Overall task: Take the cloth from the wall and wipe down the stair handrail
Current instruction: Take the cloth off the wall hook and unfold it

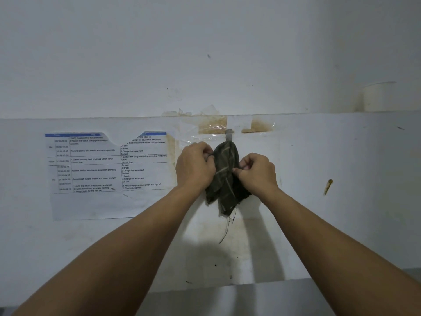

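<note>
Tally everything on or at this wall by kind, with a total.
Hands: 2, the left hand and the right hand, both gripping the cloth
Dark cloth: 1
Metal hook strip: 1
Printed schedule sheet: 1
White cup on the ledge: 1
Total: 6

The cloth [225, 172] is dark, coarse woven fabric with frayed threads, hung from a dull grey metal hook [229, 135] under glossy clear tape [205, 133] on the matt, stained white wall [319, 156], left of it a paper sheet [107, 165].
</note>
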`<state>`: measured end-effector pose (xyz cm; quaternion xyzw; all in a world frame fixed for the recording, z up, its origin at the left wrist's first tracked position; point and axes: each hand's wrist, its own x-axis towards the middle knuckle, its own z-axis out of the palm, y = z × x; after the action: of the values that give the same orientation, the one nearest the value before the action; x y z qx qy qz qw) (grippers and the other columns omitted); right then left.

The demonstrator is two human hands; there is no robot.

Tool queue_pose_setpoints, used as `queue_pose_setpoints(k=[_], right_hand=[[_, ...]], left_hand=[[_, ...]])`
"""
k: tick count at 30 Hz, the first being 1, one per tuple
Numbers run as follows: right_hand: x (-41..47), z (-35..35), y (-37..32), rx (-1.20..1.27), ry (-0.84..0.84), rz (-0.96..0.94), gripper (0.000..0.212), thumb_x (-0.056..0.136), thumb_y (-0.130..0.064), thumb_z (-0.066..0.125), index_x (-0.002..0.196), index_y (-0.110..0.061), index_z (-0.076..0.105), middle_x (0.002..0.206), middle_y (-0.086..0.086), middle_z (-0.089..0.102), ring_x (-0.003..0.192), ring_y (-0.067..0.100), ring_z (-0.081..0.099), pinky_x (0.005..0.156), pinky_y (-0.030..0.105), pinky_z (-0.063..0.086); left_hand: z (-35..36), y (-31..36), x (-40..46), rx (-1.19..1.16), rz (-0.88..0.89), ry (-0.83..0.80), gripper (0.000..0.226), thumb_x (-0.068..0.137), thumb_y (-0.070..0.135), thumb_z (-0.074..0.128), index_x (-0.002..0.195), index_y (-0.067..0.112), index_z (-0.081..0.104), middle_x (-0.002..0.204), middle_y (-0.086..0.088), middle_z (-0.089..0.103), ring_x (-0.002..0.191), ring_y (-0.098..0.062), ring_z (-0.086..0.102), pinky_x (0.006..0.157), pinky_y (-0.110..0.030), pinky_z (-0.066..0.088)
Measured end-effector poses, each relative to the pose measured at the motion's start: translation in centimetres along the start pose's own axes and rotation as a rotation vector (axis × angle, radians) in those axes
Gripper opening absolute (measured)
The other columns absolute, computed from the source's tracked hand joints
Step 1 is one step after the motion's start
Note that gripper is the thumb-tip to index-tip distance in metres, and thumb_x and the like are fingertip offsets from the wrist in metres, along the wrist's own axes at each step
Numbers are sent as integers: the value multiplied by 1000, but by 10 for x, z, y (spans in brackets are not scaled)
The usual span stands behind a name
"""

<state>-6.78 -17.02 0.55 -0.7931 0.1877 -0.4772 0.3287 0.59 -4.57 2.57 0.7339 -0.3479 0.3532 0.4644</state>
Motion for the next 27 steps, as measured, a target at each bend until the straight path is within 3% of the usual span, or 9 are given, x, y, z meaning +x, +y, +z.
queue_pose_setpoints(k=[4,9,14,20,27], right_hand=[[4,-17,-9,173,4,66,16,74,-21,78,75,-14,65,79,3,67,79,20,64,76,38,56],[-2,-43,-36,411,-100,78,23,76,-20,79,67,-19,58,74,7,69,72,24,67,63,30,48],[-11,-41,-57,412,-297,9,19,75,-17,80,74,-18,61,85,7,68,84,25,65,76,39,53],[-38,3,-83,329,-554,-102,23,75,-5,77,86,-16,59,77,5,67,76,24,65,65,31,47],[-99,103,-133,272,-813,-304,14,82,-1,65,80,-14,61,73,5,66,77,21,63,73,34,50]], left_hand=[[-18,3,13,-135,-28,64,7,85,12,56,89,16,60,89,0,60,79,-16,53,69,-27,41],[-48,2,23,-264,-99,54,6,91,11,47,93,15,51,86,6,53,85,-18,54,72,-29,45],[-87,-18,14,-233,-129,21,8,94,8,45,97,14,49,89,3,54,84,-12,50,66,-17,38],[-158,-71,-18,-93,-239,-40,7,91,9,54,92,15,52,94,-9,60,84,-19,55,69,-23,44],[-286,-134,-88,-28,-421,-64,21,86,-3,56,78,15,48,69,-2,57,59,-9,51,51,-19,39]])
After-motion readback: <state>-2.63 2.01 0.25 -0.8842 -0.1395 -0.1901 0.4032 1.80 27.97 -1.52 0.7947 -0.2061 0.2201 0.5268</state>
